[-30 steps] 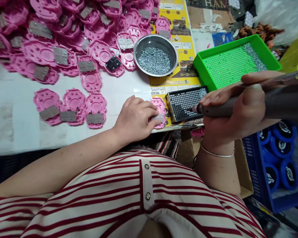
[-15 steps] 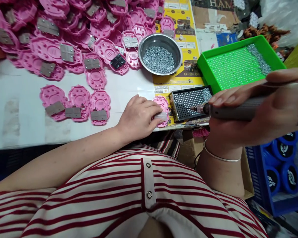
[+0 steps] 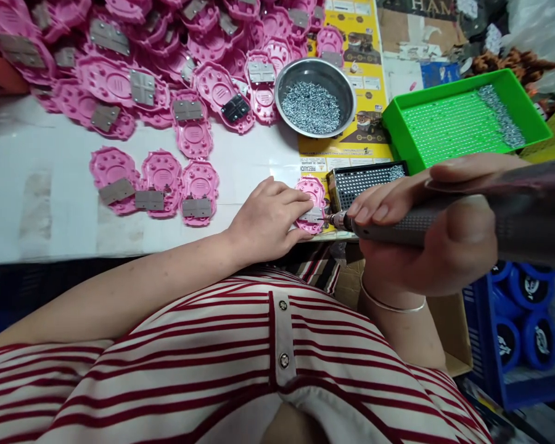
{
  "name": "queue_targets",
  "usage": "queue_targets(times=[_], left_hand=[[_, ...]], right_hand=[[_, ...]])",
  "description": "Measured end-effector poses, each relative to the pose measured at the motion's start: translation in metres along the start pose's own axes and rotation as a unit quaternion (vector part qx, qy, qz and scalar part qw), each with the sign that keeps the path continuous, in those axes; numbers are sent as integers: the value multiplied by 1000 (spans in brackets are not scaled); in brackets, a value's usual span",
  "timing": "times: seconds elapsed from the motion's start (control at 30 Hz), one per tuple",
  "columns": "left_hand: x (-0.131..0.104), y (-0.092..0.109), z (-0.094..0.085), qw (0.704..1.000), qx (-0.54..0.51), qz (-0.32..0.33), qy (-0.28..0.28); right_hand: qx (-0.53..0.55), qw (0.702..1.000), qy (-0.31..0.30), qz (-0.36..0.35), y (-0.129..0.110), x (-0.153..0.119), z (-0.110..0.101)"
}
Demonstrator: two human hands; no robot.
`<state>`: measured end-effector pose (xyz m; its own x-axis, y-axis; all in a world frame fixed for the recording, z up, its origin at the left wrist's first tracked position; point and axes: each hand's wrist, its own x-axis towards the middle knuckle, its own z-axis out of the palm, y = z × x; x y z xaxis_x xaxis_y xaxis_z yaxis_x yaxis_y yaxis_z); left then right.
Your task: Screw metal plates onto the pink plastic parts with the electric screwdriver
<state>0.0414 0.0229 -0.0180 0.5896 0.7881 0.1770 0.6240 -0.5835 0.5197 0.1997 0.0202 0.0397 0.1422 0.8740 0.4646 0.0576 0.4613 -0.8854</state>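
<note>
My left hand [image 3: 271, 219] lies at the table's front edge, its thumb and fingers closed on the left side of a pink plastic casing [image 3: 311, 188]. A grey metal plate [image 3: 311, 215] sits across the lower part of that casing. My right hand [image 3: 411, 228] grips a grey electric screwdriver [image 3: 531, 216] held nearly level. The screwdriver's bit points left and its tip is at the plate's right end; whether a screw is on it is too small to tell. Just behind the bit is a black perforated tray [image 3: 363, 183] with small screws, partly covered by my right hand.
Three pink casings with plates [image 3: 198, 191] lie in a row to the left. Behind them rises a heap of pink casings [image 3: 115, 80]. A metal bowl [image 3: 281, 117] holds many screws. A green tray [image 3: 398, 132] stands at the right, above a blue crate [image 3: 485, 345] on the lower right.
My right hand has brought the screwdriver left and down, from over the black tray to the plate on the pink casing. My left hand keeps its hold. The view has shifted slightly.
</note>
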Motion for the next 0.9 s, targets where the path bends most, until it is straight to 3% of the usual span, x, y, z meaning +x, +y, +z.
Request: queue_targets(times=[0.1,0.27,0.6,0.9], left_hand=[[0,2,0,1000,-5,-4,-1],[0,2,0,1000,-4,-5,0],[0,2,0,1000,4,-8,5],[1,3,-1,1000,10,-9,-8]], right_hand=[[10,997,27,-73,7,-6,-2],[-35,997,31,-60,6,-11,1],[22,998,33,-39,9,-4,4],[48,998,-24,-33,16,7,3]])
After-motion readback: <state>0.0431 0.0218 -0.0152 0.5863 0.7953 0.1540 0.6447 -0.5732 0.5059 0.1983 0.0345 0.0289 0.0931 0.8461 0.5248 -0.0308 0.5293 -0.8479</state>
